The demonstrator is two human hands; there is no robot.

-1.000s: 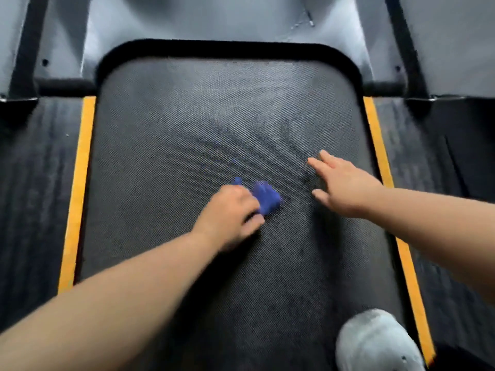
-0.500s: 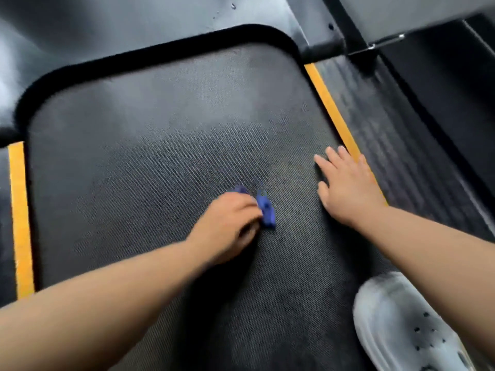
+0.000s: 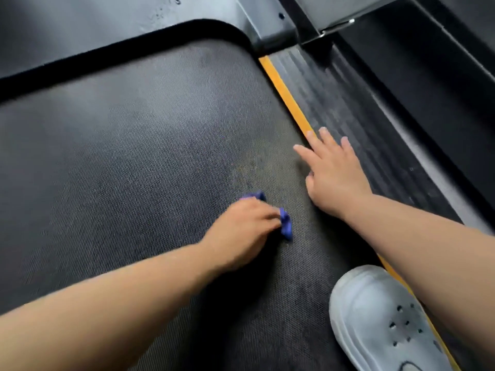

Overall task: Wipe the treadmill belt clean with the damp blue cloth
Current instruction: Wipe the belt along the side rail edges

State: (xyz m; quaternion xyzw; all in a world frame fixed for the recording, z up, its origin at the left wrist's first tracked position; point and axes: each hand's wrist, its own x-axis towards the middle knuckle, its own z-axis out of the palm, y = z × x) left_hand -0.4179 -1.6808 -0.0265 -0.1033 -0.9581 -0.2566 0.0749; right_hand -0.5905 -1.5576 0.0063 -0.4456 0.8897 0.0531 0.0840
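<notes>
The dark textured treadmill belt (image 3: 128, 162) fills most of the view. My left hand (image 3: 243, 231) grips the bunched blue cloth (image 3: 286, 226) and presses it on the belt right of the middle; only small bits of cloth show past the fingers. My right hand (image 3: 332, 172) lies flat with spread fingers on the belt's right edge, its fingertips reaching the yellow stripe (image 3: 289, 103).
A ribbed black side rail (image 3: 356, 116) runs along the right beyond the yellow stripe. My foot in a white perforated clog (image 3: 380, 319) stands at the lower right on the belt's edge. The black motor cover (image 3: 120, 25) closes the belt's far end.
The view has swung right and closer. My left hand with the cloth has stayed right of the belt's middle. My right hand has shifted to the yellow stripe.
</notes>
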